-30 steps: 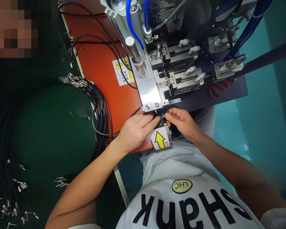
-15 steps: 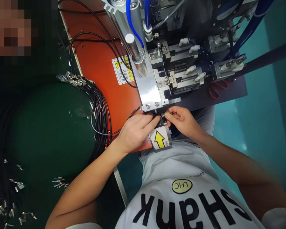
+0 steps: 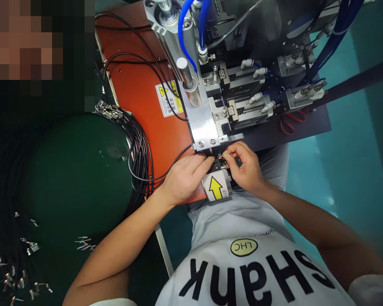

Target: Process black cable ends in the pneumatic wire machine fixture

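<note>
My left hand (image 3: pixel 185 176) lies across the front of the press machine (image 3: pixel 204 125), fingers together and bent down at the work point; what they grip is hidden. A black cable (image 3: pixel 161 175) from the bundle passes beside this hand up to the machine. From the other side, my right hand (image 3: pixel 246 165) pinches thumb and forefinger at a small silver piece (image 3: pixel 220 156) with a bit of red by it, too small to name. Both sets of fingertips nearly meet above the metal block with the yellow arrow label (image 3: pixel 215 188).
A bundle of black cables (image 3: pixel 140 148) with metal ends hangs over the left edge of the orange plate (image 3: pixel 137 85). More stripped cable ends (image 3: pixel 15 276) lie on the dark green surface. Red-handled scissors (image 3: pixel 290 123) rest on the machine base. Another person (image 3: pixel 35 38), blurred out, is at upper left.
The whole view has shifted slightly to the right. My right hand has turned a little, its fingers more curled at the silver piece. My left hand stays in place on the machine.
</note>
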`<state>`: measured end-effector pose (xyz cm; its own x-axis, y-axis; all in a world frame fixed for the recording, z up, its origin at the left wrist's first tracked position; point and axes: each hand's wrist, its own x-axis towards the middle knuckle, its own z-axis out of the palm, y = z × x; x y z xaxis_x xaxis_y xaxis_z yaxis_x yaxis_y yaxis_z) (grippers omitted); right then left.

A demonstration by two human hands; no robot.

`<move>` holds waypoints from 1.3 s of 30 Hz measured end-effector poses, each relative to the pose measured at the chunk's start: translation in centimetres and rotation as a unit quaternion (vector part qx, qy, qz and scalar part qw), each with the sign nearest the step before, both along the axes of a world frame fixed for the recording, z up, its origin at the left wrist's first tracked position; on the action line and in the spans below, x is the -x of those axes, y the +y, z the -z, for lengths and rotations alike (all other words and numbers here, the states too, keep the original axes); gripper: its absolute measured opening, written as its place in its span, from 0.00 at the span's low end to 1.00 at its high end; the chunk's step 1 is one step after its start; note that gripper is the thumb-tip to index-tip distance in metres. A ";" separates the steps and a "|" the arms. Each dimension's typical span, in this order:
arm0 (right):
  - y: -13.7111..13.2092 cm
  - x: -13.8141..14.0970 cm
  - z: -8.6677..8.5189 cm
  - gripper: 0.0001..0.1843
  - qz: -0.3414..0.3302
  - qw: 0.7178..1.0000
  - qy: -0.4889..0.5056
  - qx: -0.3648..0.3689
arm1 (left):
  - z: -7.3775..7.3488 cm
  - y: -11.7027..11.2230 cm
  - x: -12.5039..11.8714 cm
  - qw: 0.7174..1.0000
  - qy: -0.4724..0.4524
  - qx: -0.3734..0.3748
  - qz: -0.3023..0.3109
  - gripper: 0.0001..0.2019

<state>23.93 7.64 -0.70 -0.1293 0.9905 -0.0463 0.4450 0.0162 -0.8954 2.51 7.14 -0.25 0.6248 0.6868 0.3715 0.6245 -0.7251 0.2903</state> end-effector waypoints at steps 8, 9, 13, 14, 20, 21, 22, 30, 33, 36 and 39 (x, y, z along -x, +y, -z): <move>-1.2 -0.1 -2.3 0.04 -0.022 0.996 0.036 -0.073 | -3.4 -0.9 -1.4 0.979 -0.113 0.163 -0.053 0.15; -1.4 -0.2 -2.6 0.04 -0.029 0.996 0.036 -0.074 | -3.9 -1.1 -1.9 0.970 -0.132 0.194 -0.062 0.14; -2.4 -0.1 -3.2 0.05 -0.017 0.997 0.068 -0.010 | -4.9 -1.5 -3.3 0.942 -0.228 0.235 -0.075 0.08; -2.6 -0.1 -3.3 0.06 -0.013 0.995 0.097 0.036 | -4.8 -1.5 -3.5 0.939 -0.247 0.230 -0.073 0.07; -2.6 -0.7 -3.7 0.08 -0.039 0.949 0.205 0.235 | -4.2 -1.8 -2.7 0.944 -0.239 0.217 -0.062 0.07; -2.3 -0.8 -3.5 0.08 -0.027 0.952 0.199 0.233 | -4.0 -2.0 -2.5 0.952 -0.209 0.209 -0.082 0.11; -2.0 -0.8 -3.3 0.08 -0.016 0.954 0.190 0.230 | -3.8 -2.1 -2.2 0.960 -0.174 0.195 -0.099 0.13; 0.5 -0.5 -1.0 0.12 0.008 0.957 0.171 0.233 | -0.7 -1.3 -0.8 0.995 -0.058 0.059 -0.050 0.15; 0.8 -0.5 -0.7 0.13 0.006 0.955 0.168 0.244 | -0.7 -0.8 -0.6 0.997 -0.041 0.045 -0.038 0.15; 0.8 -0.4 -0.6 0.13 0.003 0.955 0.161 0.251 | -0.8 -0.7 -0.5 0.998 -0.030 0.043 -0.031 0.17; 0.8 -0.4 -0.5 0.13 0.002 0.955 0.157 0.251 | -0.8 -0.7 -0.3 0.999 -0.017 0.032 -0.023 0.17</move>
